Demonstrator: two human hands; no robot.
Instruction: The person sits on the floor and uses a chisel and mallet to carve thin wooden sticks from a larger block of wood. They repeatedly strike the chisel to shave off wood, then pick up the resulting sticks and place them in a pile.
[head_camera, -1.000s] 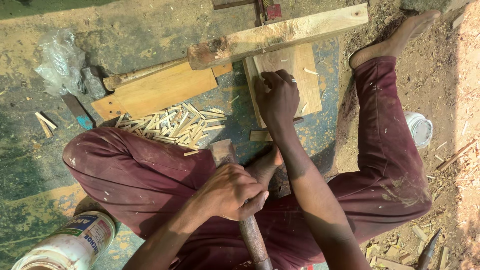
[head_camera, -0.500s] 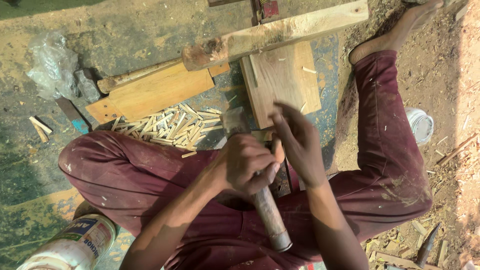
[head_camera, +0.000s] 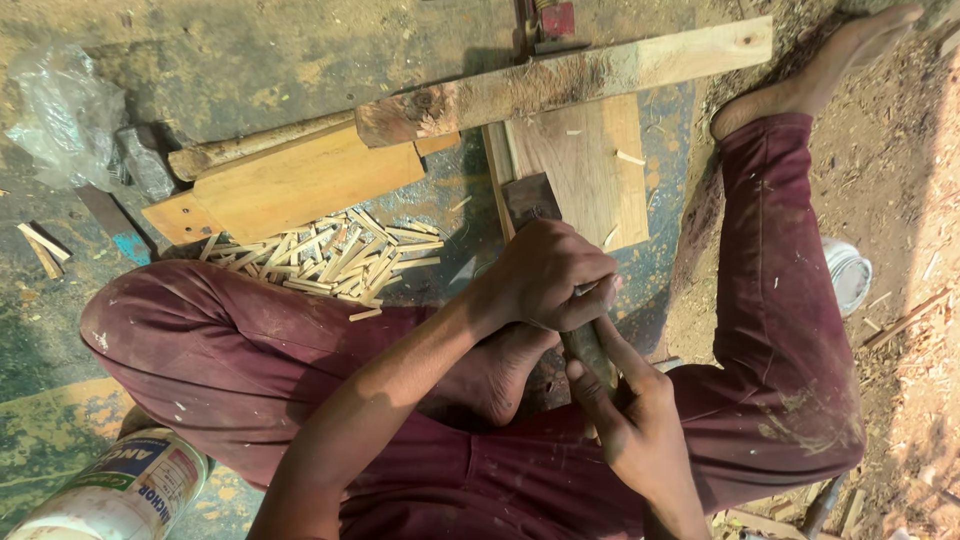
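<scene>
A dirt floor with a worn painted patch holds boards (head_camera: 300, 185) and a heap of splints (head_camera: 340, 258). The left hand (head_camera: 548, 275) is clenched on the tool's handle (head_camera: 590, 350) above the lap, the right hand (head_camera: 640, 425) wrapped lower; the tool looks heavy and stiff, best gripped mid-handle. A white tub (head_camera: 120, 495) with a coloured label lies bottom left

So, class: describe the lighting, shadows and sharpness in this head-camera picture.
Head view: hard, warm sunlight from the right bleaches the sawdust ground; the long wooden beam casts a crisp shadow on the boards below; the left hand and right hand, both on the tool handle, are sharp and unblurred; the white tub at the lower left corner is slightly soft.
</scene>
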